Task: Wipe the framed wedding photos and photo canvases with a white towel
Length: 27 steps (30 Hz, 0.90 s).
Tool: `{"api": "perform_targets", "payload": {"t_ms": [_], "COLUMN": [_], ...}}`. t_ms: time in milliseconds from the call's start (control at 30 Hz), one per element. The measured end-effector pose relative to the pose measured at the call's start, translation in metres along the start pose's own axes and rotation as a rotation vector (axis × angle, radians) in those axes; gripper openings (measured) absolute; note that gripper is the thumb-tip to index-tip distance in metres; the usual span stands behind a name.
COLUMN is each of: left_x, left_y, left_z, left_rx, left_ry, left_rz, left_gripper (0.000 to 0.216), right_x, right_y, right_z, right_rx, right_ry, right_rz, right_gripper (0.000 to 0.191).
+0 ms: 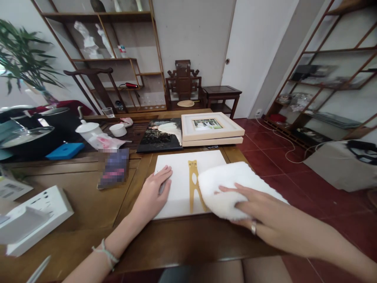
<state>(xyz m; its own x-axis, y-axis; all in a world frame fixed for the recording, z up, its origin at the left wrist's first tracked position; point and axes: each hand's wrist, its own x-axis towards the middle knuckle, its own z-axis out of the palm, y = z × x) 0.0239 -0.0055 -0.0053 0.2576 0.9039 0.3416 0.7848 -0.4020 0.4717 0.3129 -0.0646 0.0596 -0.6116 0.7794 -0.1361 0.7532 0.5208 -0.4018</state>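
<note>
A white board [173, 173] lies flat near the table's front edge. On it is a yellow cat-shaped piece [193, 173] with two long legs and an oval hole. My left hand [156, 190] rests on the board's left edge, fingers stretched out. Between its thumb and fingers shows a small grey patch I cannot make out. My right hand [253, 204], wearing a ring, grips a fluffy white cloth [226, 177]. The cloth covers the right part of the board and touches the cat-shaped piece's right leg.
Behind the board lie stacked pale picture frames [212, 135] and a dark picture panel [161, 137]. To the left are a blue box [65, 151], a blurred packet [114, 169], a white teapot [88, 129] and a white box [41, 220]. The wooden table [176, 239] ends close in front.
</note>
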Motion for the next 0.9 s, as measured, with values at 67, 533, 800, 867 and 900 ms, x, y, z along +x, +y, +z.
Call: {"api": "perform_targets", "payload": {"t_ms": [67, 533, 800, 867, 900], "left_x": [0.0, 0.0, 0.001, 0.001, 0.001], "left_y": [-0.001, 0.0, 0.001, 0.001, 0.001], "left_z": [0.0, 0.0, -0.002, -0.002, -0.002], "left_rx": [0.002, 0.0, 0.007, 0.008, 0.009], "left_ry": [0.007, 0.015, 0.022, 0.02, 0.019], "left_rz": [0.005, -0.023, -0.002, 0.003, 0.005], "left_gripper": [0.036, 0.035, 0.034, 0.034, 0.035], "right_x": [0.011, 0.111, 0.14, 0.136, 0.132], "right_y": [0.014, 0.014, -0.007, -0.003, 0.001], "right_z": [-0.006, -0.028, -0.018, -0.018, -0.019], "right_rx": [0.051, 0.113, 0.001, 0.011, 0.019], "right_ry": [0.024, 0.2, 0.216, 0.234, 0.246], "right_rz": [0.048, 0.071, 0.004, 0.02, 0.03], "right_gripper": [0.028, 0.038, 0.037, 0.037, 0.038]}}
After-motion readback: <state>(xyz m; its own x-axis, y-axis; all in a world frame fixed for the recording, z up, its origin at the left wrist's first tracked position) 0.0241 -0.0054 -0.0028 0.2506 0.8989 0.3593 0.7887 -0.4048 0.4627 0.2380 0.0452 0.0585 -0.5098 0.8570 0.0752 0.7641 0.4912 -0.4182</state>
